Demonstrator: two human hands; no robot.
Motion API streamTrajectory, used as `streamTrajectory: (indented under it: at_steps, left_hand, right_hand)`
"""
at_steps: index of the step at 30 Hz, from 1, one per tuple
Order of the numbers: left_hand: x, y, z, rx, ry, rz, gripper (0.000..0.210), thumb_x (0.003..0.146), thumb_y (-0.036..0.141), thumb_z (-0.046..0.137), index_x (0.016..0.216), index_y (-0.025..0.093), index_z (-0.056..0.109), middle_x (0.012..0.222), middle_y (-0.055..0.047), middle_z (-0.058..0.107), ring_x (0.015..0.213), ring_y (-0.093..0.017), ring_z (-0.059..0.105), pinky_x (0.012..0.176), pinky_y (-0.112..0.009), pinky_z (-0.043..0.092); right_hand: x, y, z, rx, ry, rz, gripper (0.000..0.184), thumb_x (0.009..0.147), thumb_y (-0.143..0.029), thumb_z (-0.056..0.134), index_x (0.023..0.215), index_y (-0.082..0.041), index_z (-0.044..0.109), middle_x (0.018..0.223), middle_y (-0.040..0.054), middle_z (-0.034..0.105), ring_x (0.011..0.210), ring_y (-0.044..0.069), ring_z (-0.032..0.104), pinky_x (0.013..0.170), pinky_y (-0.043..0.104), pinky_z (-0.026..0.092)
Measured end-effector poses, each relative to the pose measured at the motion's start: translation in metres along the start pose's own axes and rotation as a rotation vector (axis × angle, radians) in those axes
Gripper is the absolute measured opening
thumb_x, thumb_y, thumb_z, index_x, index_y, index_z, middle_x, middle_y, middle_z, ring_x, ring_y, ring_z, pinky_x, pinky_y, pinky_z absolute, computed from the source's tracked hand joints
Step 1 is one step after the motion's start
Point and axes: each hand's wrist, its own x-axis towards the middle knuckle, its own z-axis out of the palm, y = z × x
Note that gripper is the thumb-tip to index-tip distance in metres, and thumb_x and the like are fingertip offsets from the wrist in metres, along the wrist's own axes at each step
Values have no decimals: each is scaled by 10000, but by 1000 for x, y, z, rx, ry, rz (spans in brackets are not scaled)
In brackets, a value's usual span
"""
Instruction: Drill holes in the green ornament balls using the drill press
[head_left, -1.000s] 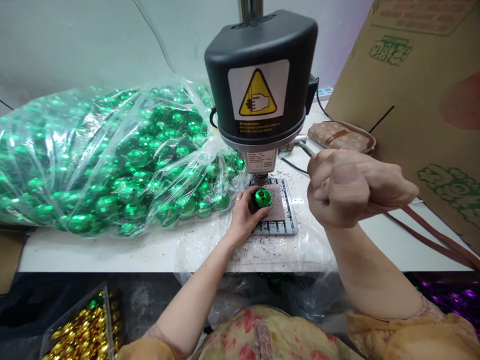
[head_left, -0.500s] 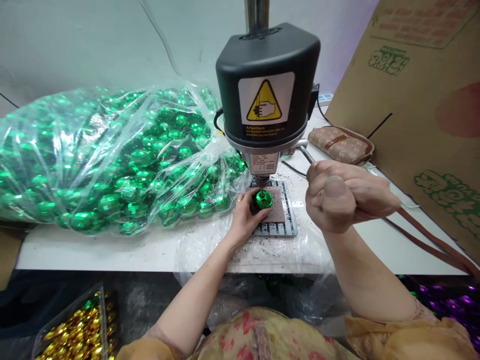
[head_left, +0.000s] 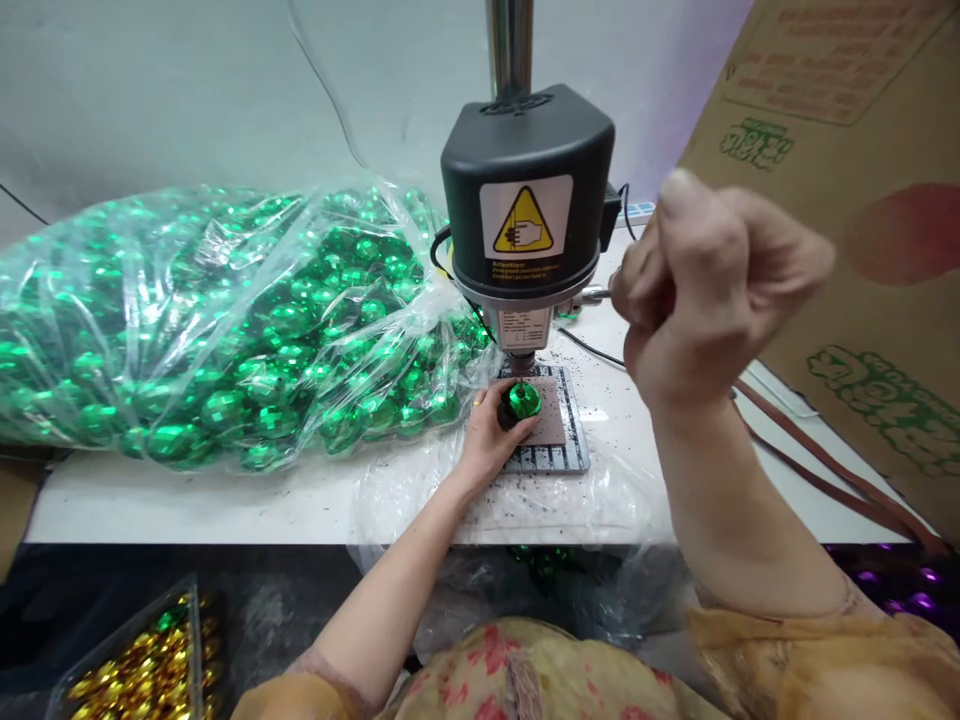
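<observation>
A shiny green faceted ball [head_left: 524,400] rests on a small brown board [head_left: 553,425] over the slotted metal base [head_left: 576,440] of a bench drill press [head_left: 529,200]. My left hand [head_left: 491,425] holds this ball from the left, fingers and thumb curled around it, right under the chuck [head_left: 520,361]. Raised to the right of the black drill head, my right hand [head_left: 709,280] is closed in a fist around the drill press lever [head_left: 596,294]; most of the lever is hidden behind the hand.
A big clear plastic bag [head_left: 225,330] full of green balls fills the left of the white table [head_left: 187,505]. At right leans a large cardboard box [head_left: 840,250], with a brown strap [head_left: 832,455] before it. Gold balls [head_left: 142,665] sit in a container at lower left. Dark specks litter the table.
My right hand has swung upward with the lever, and the drill head now looks smaller and a little higher above the ball. My left hand still holds the ball in the same place.
</observation>
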Motion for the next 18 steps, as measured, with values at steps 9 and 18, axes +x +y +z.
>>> streamTrajectory:
  at_steps: [9,18]
  left_hand:
    - [-97,19,-15,59,114,513,595,782,475,796,1250,190,564,992,-86,711,886,-207,711,774,-315,579]
    - [-196,-56,4,582,-855,147,600,919,228,616,1489,316,453,1374,-124,616,1110,-277,687,894,-384,575]
  right_hand:
    - [57,-12,22,364,389,44,408,936,-152,475,556,-247,360,455,-62,352,356,82,233,409,300,145]
    - [64,-5,21,245,439,98,480,961,-136,404,486,-203,409,420,-73,338,351,8,323,411,177,180]
